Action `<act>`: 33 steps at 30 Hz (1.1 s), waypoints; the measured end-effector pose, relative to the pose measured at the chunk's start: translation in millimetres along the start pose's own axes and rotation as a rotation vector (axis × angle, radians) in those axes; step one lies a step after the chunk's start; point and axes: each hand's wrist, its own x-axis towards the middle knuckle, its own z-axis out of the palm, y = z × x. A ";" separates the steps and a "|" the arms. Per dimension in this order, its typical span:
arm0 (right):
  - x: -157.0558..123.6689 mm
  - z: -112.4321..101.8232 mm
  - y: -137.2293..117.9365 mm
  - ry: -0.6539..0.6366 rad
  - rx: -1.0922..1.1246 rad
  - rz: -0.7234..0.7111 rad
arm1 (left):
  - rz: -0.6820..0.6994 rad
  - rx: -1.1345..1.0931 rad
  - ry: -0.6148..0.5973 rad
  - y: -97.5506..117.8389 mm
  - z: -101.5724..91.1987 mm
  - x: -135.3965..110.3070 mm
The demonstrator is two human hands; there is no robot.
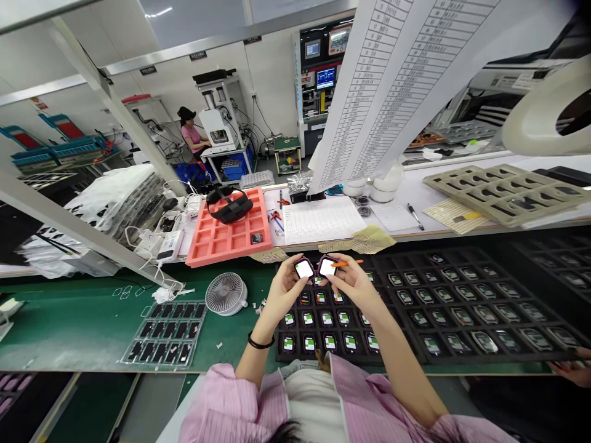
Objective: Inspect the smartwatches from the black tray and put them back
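Note:
My left hand [285, 288] is closed on a smartwatch case [303, 268] with a lit white screen, gripped at its edges between thumb and fingers. Side by side with it, my right hand [354, 287] grips a second smartwatch case [327, 266], also lit white. A thin orange stick [349, 263] pokes out to the right from the fingers of that same hand; its kind is unclear. Both hands are above a black foam tray [318, 332] holding rows of watch cases, many with green and white screens. The hands cover part of its upper rows.
More black trays [413, 335] of watches continue rightward, where another person's hand [575, 367] shows. A small fan [226, 294] and a clear tray [199, 326] of black parts lie left. Ahead are a pink tray [198, 251], paper sheets [318, 219] and hanging lists [369, 104].

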 end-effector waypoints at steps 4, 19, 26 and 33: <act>1.6 1.6 2.5 0.040 0.019 -0.009 | -0.010 -0.003 0.027 1.7 1.3 0.2; 1.0 7.1 -3.5 0.124 0.027 0.009 | -0.032 -0.005 0.072 8.7 3.4 0.4; -0.9 6.0 -8.9 0.138 0.007 0.036 | -0.059 0.075 0.098 11.1 -0.4 0.8; -0.5 1.6 -3.4 0.096 -0.017 0.022 | -0.050 0.007 0.016 6.7 0.2 0.7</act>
